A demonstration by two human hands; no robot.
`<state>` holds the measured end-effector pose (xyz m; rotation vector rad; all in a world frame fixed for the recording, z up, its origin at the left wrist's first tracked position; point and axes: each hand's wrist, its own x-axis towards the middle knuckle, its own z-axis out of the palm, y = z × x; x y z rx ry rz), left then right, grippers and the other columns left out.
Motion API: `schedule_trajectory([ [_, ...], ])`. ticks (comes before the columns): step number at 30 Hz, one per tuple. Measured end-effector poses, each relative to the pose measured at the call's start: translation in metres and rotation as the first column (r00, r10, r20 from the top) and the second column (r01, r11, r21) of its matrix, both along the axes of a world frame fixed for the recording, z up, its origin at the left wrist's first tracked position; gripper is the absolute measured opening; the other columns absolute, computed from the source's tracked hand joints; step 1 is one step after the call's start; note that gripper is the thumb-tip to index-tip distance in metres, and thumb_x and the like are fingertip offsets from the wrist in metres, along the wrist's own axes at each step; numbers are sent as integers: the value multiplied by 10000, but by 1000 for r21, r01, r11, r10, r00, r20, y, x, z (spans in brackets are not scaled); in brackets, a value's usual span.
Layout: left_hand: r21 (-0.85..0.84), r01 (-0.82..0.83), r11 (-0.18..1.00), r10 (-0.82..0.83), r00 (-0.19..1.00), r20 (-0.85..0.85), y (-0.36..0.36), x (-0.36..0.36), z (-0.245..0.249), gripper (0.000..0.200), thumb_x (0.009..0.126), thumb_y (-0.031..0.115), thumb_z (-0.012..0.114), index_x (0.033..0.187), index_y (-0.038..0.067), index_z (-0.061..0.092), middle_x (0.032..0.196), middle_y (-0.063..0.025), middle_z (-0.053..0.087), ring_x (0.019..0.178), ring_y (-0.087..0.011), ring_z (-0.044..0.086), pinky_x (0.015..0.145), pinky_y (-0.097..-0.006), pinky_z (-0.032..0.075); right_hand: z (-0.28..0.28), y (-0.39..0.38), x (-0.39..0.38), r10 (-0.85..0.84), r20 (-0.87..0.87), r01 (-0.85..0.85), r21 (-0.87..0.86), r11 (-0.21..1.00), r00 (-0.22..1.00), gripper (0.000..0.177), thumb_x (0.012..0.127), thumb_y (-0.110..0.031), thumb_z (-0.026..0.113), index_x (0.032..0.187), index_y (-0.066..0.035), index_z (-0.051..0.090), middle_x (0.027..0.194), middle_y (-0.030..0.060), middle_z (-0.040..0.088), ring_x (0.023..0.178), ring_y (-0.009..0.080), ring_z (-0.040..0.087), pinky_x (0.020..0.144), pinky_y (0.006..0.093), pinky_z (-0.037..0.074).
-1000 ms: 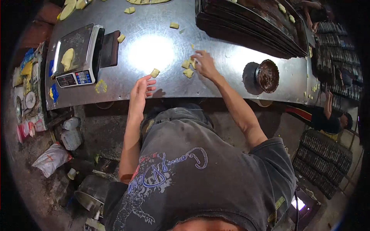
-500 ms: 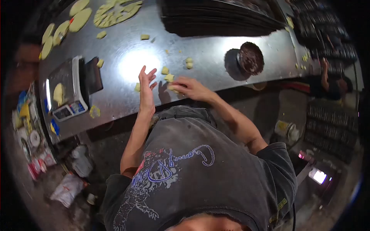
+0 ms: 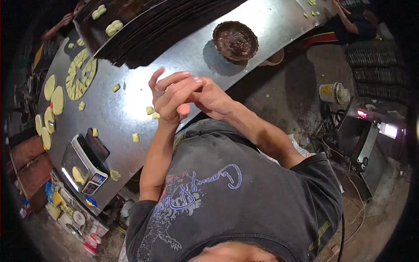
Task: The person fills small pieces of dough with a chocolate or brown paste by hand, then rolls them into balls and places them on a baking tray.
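Note:
Above the metal table's near edge, my left hand lies across my right hand, its fingers stretched out and somewhat apart. My right hand's fingers are mostly hidden behind the left, and whatever lies between the palms does not show. Two small yellow dough pieces rest on the table just left of my left hand. Another dough piece sits nearer the table edge.
A round dark-filled bowl stands right of my hands. Dark stacked trays carry dough balls on top. At left are a scale with dough on it, a cut dough round and several flat dough discs. Another person is far right.
My hands have come together; half a second ago they were apart, the right at a dough piece on the table. That piece no longer shows. The view has turned to the right.

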<state>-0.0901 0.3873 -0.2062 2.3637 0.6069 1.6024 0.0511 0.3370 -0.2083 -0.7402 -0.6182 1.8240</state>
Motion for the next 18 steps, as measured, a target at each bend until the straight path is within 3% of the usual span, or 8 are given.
schedule_trajectory([
  [3,-78,121,990,-105,977,184,13,47,-26,528,946,588,543,1030,92,704,1049,-64,735,1017,-302,694,1072,-468,424,-12,5,33,22,-191,-34,-62,997,981,222,958,-91,673,1169,-32,637,1033,33,684,934,118,650,803,281,532],
  [5,-192,253,948,-196,942,273,16,73,-58,550,865,555,676,1162,93,654,1221,-121,670,1166,-325,625,1074,-466,421,-22,13,58,8,-60,-13,-82,997,998,194,963,-101,659,1143,-33,634,1004,28,676,901,110,645,759,265,530],
  [6,-333,222,916,-209,975,75,13,74,-74,663,865,522,720,1353,110,541,1400,-186,553,1306,-360,515,1085,-480,410,-28,19,70,4,5,-3,-90,996,1000,181,966,-106,651,1131,-33,632,990,26,673,884,106,643,736,257,529],
  [7,-408,170,897,-182,983,9,10,81,-73,701,882,482,729,1418,112,473,1463,-199,490,1336,-378,480,1091,-480,404,-40,28,84,-27,261,30,-8,1000,965,158,980,-127,629,1106,-33,634,958,33,668,857,95,630,700,253,522],
  [9,-489,4,872,-116,973,-199,1,90,-75,793,934,351,717,1558,104,294,1595,-209,338,1379,-406,434,1103,-454,396,-60,52,122,84,445,-86,-15,996,892,179,997,-157,603,1115,-24,630,952,39,679,861,103,641,734,278,529],
  [13,-948,-151,282,-281,931,-232,-26,62,-105,636,990,325,644,1511,38,417,1443,-195,545,1237,-305,588,1050,-414,449,-127,90,186,-102,950,-13,111,994,297,241,1021,-206,559,1169,-19,596,1027,150,727,939,263,699,780,395,539],
  [15,-940,-193,282,-263,926,-270,-35,42,-107,551,1009,320,619,1459,31,488,1364,-175,609,1202,-281,612,1033,-401,463,-155,99,196,-147,987,-58,152,987,70,277,1005,-229,555,1183,-18,575,1074,219,713,1020,392,686,797,479,516],
  [18,-949,-234,210,-153,951,-268,-49,23,-105,488,1020,329,599,1392,15,560,1317,-174,646,1187,-273,628,1005,-393,484,-182,102,184,-192,960,-227,145,963,-204,281,1017,-219,521,1201,-13,568,1101,261,692,1120,440,635,798,486,505],
])
